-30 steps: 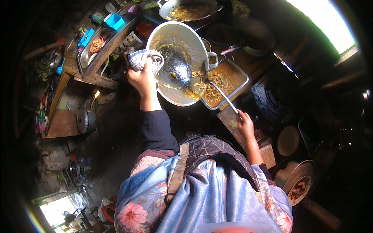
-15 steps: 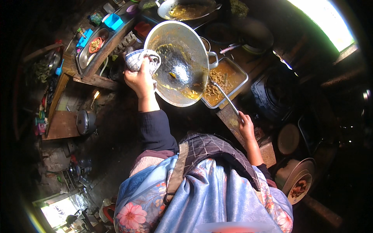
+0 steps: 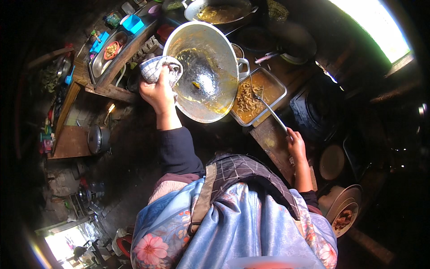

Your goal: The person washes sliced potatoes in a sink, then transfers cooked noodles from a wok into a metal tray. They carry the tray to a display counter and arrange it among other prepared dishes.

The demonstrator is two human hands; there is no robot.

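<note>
My left hand (image 3: 157, 95) is closed round a checked cloth (image 3: 154, 68) at the left rim of a large metal wok (image 3: 188, 101). The wok is tilted toward the glass tray (image 3: 277, 102) at its right. A thin film of yellowish sauce and a few scraps cling to its inside. My right hand (image 3: 295, 143) grips the handle of a long metal spatula (image 3: 274, 114). Its head rests in the tray among brown pieces of food (image 3: 247, 99) in orange-brown sauce; the head's exact shape is hard to make out.
Behind stands another wok (image 3: 224, 20) with sauce in it. A dark stove (image 3: 309, 110) is right of the tray. At the left a metal sink (image 3: 96, 67) holds a red bowl (image 3: 112, 50). A lidded pot (image 3: 98, 140) sits lower left, and a food bowl (image 3: 345, 219) lower right.
The spatula's head has gone from the wok's right rim into the tray's food, and my right hand has moved right. The wok and my left hand have shifted slightly left.
</note>
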